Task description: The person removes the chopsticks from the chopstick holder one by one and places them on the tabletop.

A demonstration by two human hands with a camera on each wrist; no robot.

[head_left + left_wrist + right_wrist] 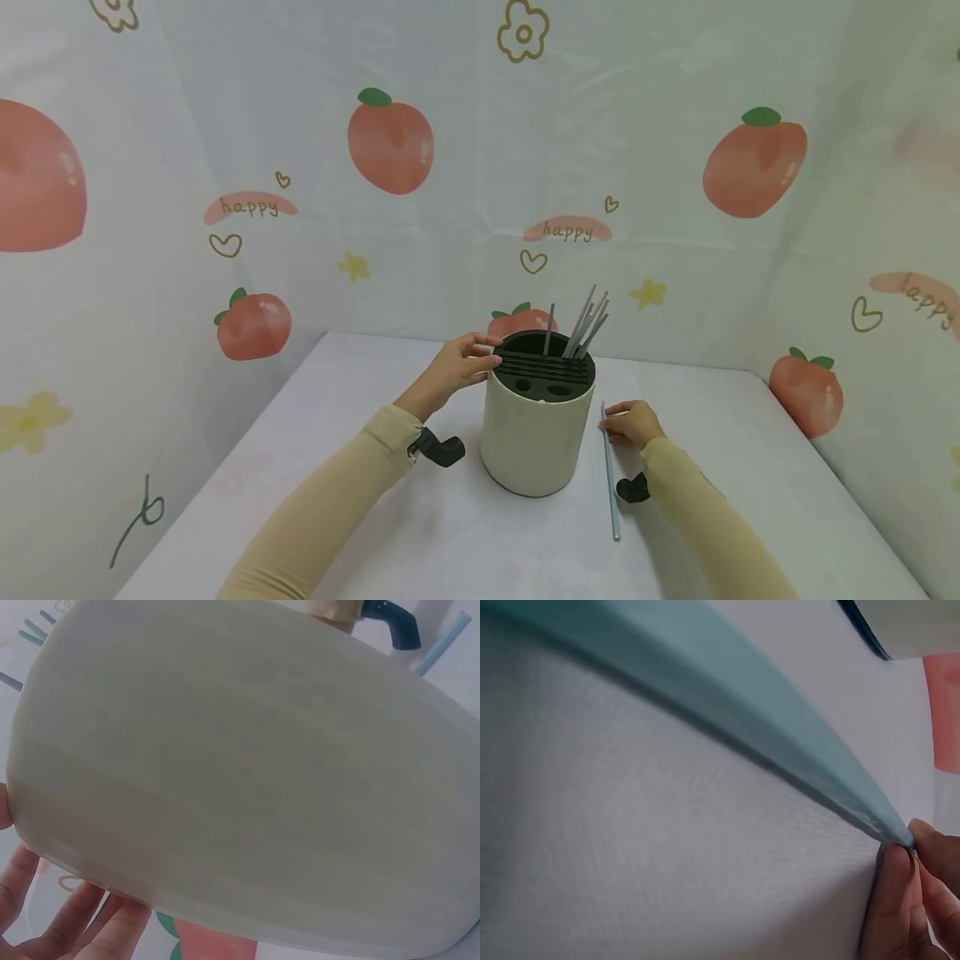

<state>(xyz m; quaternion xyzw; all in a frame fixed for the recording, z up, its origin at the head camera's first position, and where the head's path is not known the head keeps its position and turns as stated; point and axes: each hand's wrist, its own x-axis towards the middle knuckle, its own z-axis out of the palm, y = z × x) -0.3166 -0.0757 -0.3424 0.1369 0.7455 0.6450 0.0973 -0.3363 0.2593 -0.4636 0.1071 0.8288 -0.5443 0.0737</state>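
A cream cylindrical knife holder with a black slotted top stands upright on the white table. My left hand grips its left side at the rim, thumb and fingers against the wall; in the left wrist view the cream wall covers most of the picture. Several thin greyish sticks lean in the open rear compartment. To the right of the holder, my right hand pinches the far end of a long light-blue stick. Between thumb and fingers in the right wrist view, the stick runs close over the cloth.
White cloth covers the table. Behind it and at both sides hangs a white curtain printed with red fruit, hearts and flowers. Black wrist cameras are strapped at the left cuff and the right cuff.
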